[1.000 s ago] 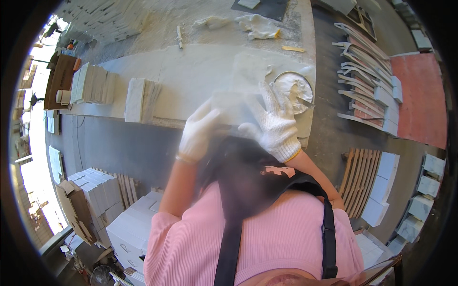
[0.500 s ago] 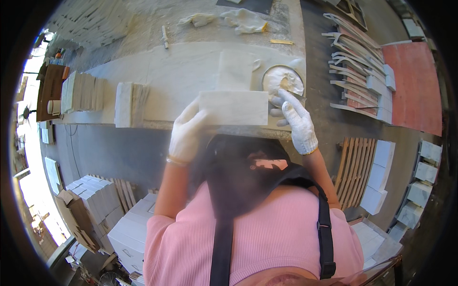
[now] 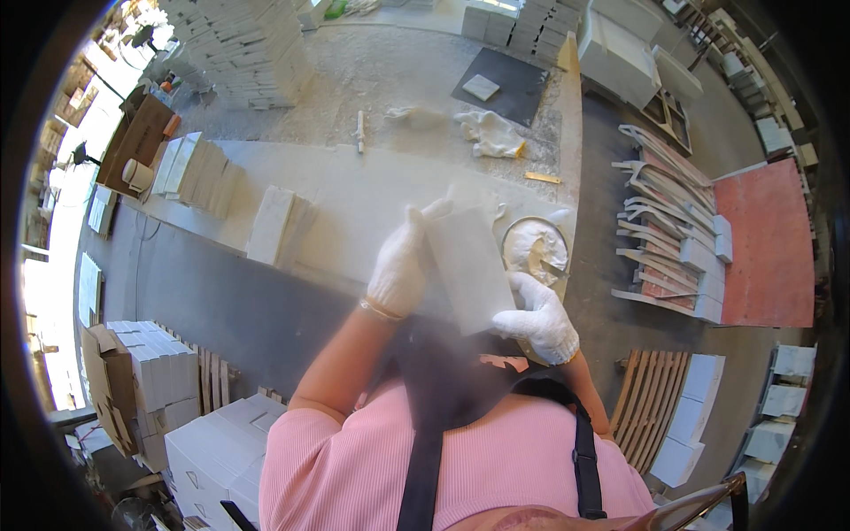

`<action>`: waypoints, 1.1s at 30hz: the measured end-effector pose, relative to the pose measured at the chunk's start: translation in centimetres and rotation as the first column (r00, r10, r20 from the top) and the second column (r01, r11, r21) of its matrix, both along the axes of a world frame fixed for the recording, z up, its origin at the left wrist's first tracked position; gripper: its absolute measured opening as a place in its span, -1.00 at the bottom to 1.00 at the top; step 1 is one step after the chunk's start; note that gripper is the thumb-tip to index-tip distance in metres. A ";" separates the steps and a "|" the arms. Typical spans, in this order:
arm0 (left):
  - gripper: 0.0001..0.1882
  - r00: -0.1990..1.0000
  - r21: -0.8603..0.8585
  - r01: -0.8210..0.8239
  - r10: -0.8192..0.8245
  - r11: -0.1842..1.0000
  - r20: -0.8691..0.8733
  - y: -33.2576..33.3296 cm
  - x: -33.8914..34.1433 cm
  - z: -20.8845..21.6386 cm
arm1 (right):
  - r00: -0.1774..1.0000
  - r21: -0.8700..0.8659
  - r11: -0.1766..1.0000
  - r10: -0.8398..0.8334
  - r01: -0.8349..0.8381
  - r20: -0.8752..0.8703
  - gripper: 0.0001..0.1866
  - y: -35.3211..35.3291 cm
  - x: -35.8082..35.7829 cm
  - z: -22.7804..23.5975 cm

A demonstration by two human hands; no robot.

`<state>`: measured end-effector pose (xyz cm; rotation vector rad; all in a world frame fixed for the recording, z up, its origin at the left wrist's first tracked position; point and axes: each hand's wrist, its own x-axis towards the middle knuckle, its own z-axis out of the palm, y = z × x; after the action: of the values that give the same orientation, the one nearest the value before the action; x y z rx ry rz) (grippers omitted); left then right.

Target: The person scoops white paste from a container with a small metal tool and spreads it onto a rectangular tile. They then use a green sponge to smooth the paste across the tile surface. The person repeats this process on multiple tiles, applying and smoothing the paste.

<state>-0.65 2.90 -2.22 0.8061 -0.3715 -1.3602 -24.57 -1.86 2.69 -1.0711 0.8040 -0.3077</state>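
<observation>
A white marble tile (image 3: pixel 469 273) is held up at a slant over the near edge of the worktable. My left hand (image 3: pixel 400 265), in a white knit glove, grips its left side near the upper end. At the tile's lower right corner, my gloved right hand (image 3: pixel 540 323) closes with thumb and fingers. Just beyond that hand sits a round bowl of white paste (image 3: pixel 531 241), a flat spreading tool (image 3: pixel 553 270) standing in it. The far side of the tile is hidden from view.
Stacked tiles (image 3: pixel 279 226) stand on the table's left, with another row (image 3: pixel 190 173) beyond. Farther back lie a spare glove (image 3: pixel 490 134), a white marker-like stick (image 3: pixel 360 133) and a dark mat (image 3: pixel 505 84). Cardboard boxes (image 3: pixel 226 451) and a wooden pallet (image 3: pixel 651 403) flank me.
The tile, level before, is now tilted and nearer my body. My right hand has left the paste bowl and taken the tile's corner. The view has shifted too.
</observation>
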 end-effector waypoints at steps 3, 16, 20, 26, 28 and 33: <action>-0.38 0.945 -0.106 0.099 -0.126 0.989 -0.302 -0.5 -2.1 0.7 | 0.993 -0.033 0.999 0.035 -0.039 -0.111 -0.40 0.5 0.0 0.9; -0.38 0.901 -0.078 0.352 -0.360 0.933 -0.241 -1.2 -3.9 1.3 | 0.987 -0.030 0.996 -0.085 0.082 -0.133 -0.36 0.9 -2.6 -0.2; -0.39 0.897 -0.116 0.334 -0.353 0.935 -0.267 -1.4 -4.3 1.0 | 0.989 -0.039 0.995 -0.093 0.089 -0.115 -0.34 0.8 -3.0 -0.9; -0.38 0.924 -0.158 0.318 -0.343 0.935 -0.167 -1.7 -4.1 1.5 | 0.993 0.014 0.993 -0.119 0.119 -0.011 -0.32 0.5 -2.9 -2.3; -0.36 0.933 -0.143 0.335 -0.349 0.931 -0.090 -1.6 -4.0 1.8 | 0.990 0.013 0.990 -0.142 0.142 -0.012 -0.32 0.4 -2.9 -3.0; -0.33 0.922 -0.114 0.385 -0.388 0.916 -0.003 -1.4 -3.9 2.7 | 0.977 -0.006 0.979 -0.205 0.205 -0.056 -0.34 0.3 -3.0 -4.7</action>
<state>-4.57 1.53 0.50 0.6409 -0.6061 -1.6999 -27.59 -1.58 -1.98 -1.0017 0.9678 -0.4532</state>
